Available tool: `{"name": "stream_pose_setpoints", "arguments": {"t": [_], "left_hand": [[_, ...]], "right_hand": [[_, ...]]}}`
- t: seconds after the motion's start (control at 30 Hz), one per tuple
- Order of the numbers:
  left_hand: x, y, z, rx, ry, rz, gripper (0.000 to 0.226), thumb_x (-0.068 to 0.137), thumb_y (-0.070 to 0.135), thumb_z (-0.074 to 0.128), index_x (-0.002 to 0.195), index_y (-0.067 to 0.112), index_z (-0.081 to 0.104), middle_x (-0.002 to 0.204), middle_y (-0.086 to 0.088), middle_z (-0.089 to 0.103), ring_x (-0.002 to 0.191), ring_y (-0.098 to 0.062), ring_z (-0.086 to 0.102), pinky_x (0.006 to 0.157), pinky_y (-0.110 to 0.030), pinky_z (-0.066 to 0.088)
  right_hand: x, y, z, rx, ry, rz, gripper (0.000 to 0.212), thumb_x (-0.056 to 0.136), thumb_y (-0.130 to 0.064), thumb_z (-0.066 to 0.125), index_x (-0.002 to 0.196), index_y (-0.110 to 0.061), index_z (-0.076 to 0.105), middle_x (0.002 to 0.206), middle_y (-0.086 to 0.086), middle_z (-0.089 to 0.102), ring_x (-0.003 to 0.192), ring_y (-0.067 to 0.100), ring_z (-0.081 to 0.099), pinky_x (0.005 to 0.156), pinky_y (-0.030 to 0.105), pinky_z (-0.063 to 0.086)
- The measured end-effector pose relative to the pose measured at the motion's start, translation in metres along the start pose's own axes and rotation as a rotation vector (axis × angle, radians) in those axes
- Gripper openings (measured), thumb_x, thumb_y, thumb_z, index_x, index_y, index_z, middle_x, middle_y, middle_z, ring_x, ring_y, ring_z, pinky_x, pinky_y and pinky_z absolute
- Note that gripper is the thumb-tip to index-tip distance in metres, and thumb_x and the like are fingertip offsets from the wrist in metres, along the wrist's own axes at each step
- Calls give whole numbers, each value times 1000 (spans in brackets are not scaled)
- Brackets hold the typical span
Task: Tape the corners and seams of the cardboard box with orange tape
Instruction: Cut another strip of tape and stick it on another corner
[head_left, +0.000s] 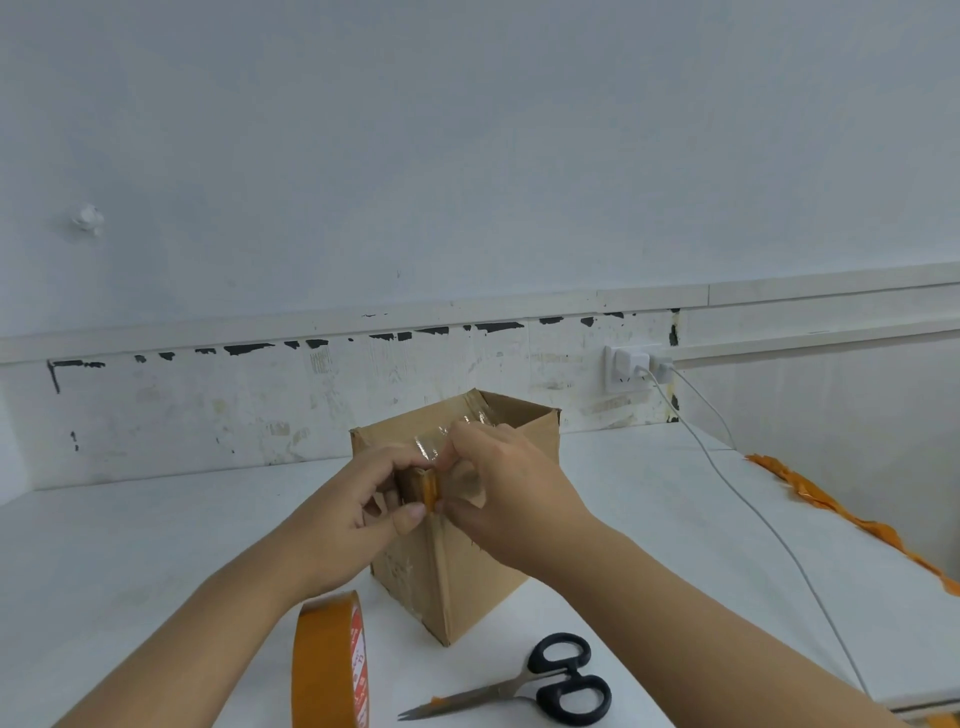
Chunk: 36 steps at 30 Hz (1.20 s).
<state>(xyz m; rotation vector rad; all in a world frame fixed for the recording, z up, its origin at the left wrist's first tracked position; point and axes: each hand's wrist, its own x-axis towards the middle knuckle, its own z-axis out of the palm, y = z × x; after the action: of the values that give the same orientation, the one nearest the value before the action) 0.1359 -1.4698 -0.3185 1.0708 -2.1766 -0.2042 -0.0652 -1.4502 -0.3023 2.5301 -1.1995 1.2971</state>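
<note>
An open-topped cardboard box (462, 577) stands on the white table, one vertical corner toward me, with clear tape along its top rim. A short strip of orange tape (430, 491) sits on the upper part of that corner. My left hand (358, 514) pinches the strip's lower end between thumb and fingers. My right hand (511, 493) holds the strip from the right side, fingers curled against the box corner. The orange tape roll (328, 670) stands on edge in front of the box at the lower left.
Black-handled scissors (545, 686) lie at the front, right of the roll. Used orange tape scraps (852, 519) trail along the table's right edge. A white cable (748, 499) runs from a wall socket (631, 366) across the table's right side.
</note>
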Motion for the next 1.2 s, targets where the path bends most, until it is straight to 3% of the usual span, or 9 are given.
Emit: {"name": "stream_pose_setpoints", "arguments": {"t": [0.3,0.57,0.63,0.83,1.03,1.2], "left_hand": [[2,2,5,17,33,-49,41,90,29,59,113,58,42,108,29,46,99,9,45,76,-15,42],[-1,9,-11,-51,-69,-116,38,94,32,52,119,60,46,116,38,48,109,7,48,86,-18,44],[2,12,-13,-22,-51,-124,37,93,30,55,112,61,50,109,39,51,103,10,50,80,-16,43],[8,11,-8,1,11,-111,39,90,25,59,105,61,52,106,38,52,98,12,50,72,-16,43],[4,12,-5,-24,9,-114,39,92,28,56,106,63,49,107,39,50,100,15,48,72,-13,44],[3,15,-1,-29,26,-109,43,93,27,54,104,68,46,107,40,48,101,16,47,74,-11,41]], "right_hand": [[0,1,8,-50,33,19,27,76,-21,70,93,-26,49,92,-14,56,83,8,42,62,30,46],[-1,-7,2,-52,-1,26,19,83,-26,64,92,-26,48,93,-11,57,84,14,46,63,32,48],[0,-8,2,-45,6,32,15,84,-27,63,91,-26,49,92,-12,56,84,14,46,63,33,47],[7,-6,1,-34,13,41,15,82,-29,65,89,-24,53,89,-10,59,80,12,42,56,25,32],[6,-4,0,33,7,51,12,83,-30,63,89,-23,55,90,-9,61,82,10,42,64,28,38],[7,-6,4,-1,47,47,11,85,-28,63,87,-21,55,87,-8,61,78,11,40,58,21,25]]}}
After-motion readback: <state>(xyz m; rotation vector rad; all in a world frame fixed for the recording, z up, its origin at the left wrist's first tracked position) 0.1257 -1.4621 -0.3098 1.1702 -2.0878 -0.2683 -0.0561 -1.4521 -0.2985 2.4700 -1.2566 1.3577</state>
